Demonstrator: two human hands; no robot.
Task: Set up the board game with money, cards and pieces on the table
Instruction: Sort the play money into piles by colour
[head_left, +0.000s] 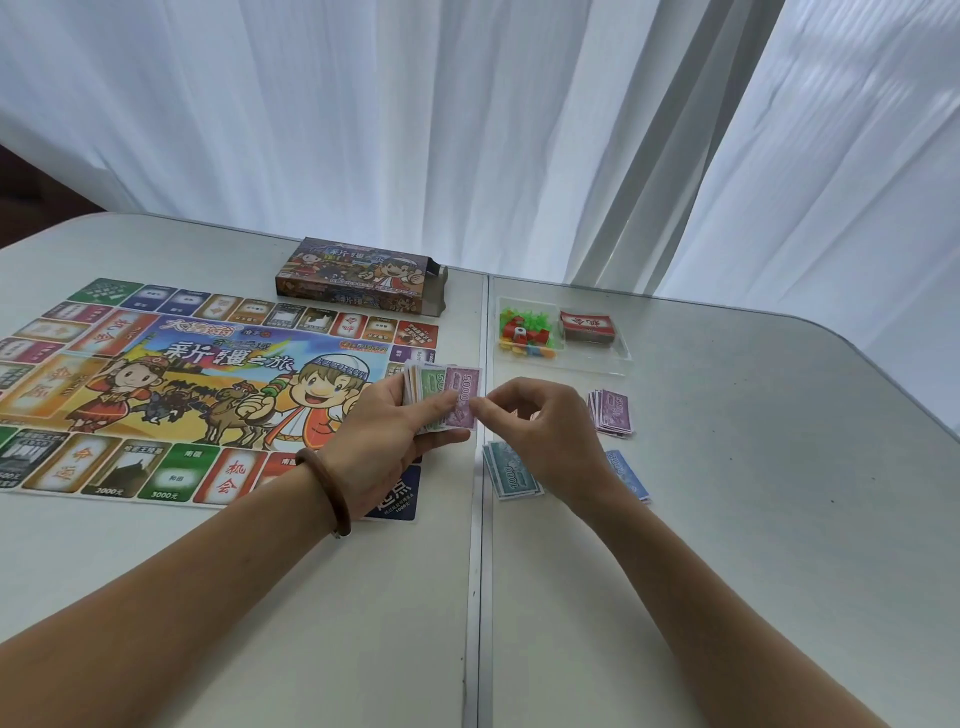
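My left hand (387, 441) grips a fanned stack of play money (434, 389) over the right edge of the colourful game board (156, 395). The top note is a purple 5000 bill (465, 397), and my right hand (540, 426) pinches its lower right edge with thumb and forefinger. On the table lie three sorted piles: purple notes (613, 413), teal 1000 notes (511, 470) and blue notes (631, 475) partly hidden by my right wrist. A clear tray (597, 358) holds small plastic pieces (524, 332) and a red card deck (587, 325).
The open game box (358, 275) lies at the far side behind the board. A seam (480, 571) runs between two white table halves. White curtains hang behind the table. The table's rounded right edge (893, 374) is close to the tray side.
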